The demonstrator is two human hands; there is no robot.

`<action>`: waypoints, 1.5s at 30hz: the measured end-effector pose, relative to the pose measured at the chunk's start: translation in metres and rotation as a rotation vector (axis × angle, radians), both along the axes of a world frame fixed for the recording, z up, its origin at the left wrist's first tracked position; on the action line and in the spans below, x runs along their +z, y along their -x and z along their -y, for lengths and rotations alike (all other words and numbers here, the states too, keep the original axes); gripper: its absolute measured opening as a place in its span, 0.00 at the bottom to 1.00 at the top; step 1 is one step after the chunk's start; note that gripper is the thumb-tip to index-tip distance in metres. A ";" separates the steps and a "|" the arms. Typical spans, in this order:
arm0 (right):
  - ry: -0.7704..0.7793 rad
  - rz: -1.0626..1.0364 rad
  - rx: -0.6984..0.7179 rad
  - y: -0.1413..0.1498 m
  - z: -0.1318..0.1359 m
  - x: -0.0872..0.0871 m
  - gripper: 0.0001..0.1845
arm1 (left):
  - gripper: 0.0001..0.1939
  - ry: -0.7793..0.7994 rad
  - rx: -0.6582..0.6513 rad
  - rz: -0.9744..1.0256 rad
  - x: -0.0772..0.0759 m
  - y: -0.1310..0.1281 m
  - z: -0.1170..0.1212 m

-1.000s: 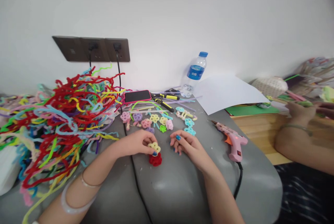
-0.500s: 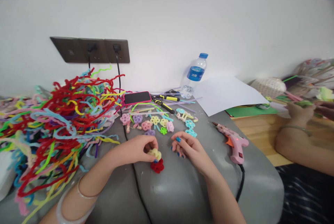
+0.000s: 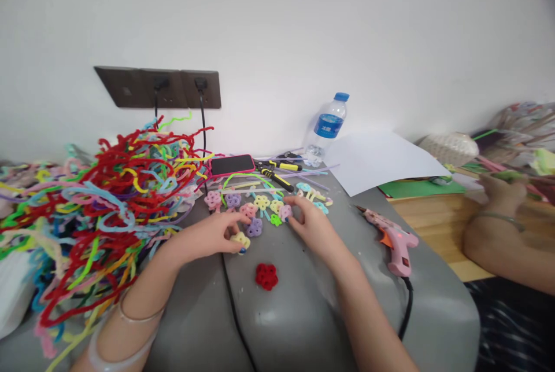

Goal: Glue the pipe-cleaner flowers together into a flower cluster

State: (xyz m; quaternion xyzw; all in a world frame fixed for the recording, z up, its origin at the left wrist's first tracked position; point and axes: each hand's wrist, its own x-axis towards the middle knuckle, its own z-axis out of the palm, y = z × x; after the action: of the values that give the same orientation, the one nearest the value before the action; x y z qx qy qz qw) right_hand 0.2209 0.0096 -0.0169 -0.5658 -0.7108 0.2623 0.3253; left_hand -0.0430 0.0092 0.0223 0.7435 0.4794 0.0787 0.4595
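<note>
My left hand [image 3: 217, 236] pinches a pale yellow pipe-cleaner flower [image 3: 241, 239] between thumb and fingers, just above the grey table [image 3: 299, 314]. A red pipe-cleaner flower [image 3: 266, 276] lies by itself nearer to me. My right hand [image 3: 313, 227] reaches to the small flowers, with thumb and index finger at the edge of a light pink pipe-cleaner flower [image 3: 284, 212]. Around it lie a green flower [image 3: 276, 220], a purple flower [image 3: 254, 227], a yellow flower [image 3: 262, 203] and several others. Part of a blue flower [image 3: 321, 207] is behind my right hand.
A large tangle of pipe cleaners [image 3: 143, 204] fills the left. Behind the flowers are a phone [image 3: 232, 165], pliers [image 3: 277, 180] and a water bottle [image 3: 328, 126]. A pink glue gun [image 3: 396, 242] with a cord lies right, near white paper [image 3: 377, 161]. Another person's arm [image 3: 498, 239] is far right.
My left hand has moved the yellow flower away from the red one, up and to the left. My right hand has gone forward to the light pink flower. The view has shifted slightly.
</note>
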 end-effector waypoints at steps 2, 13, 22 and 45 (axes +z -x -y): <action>-0.003 0.029 0.008 0.001 -0.001 0.000 0.17 | 0.30 0.026 -0.033 0.000 -0.004 -0.001 0.002; 0.149 -0.142 -0.078 -0.022 0.027 0.022 0.15 | 0.35 0.058 -0.133 -0.045 -0.001 -0.010 0.007; 0.276 -0.122 0.113 -0.004 0.048 0.010 0.11 | 0.26 0.025 -0.076 0.063 -0.007 -0.009 0.003; -0.050 0.078 -0.068 0.034 0.040 -0.004 0.07 | 0.10 -0.035 0.015 0.024 -0.024 -0.011 -0.003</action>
State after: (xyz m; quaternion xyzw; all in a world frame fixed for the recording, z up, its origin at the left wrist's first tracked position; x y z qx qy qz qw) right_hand 0.1870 -0.0302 -0.0213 -0.5911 -0.7097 0.2110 0.3201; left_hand -0.0323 0.0120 -0.0022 0.7469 0.4780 0.0991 0.4515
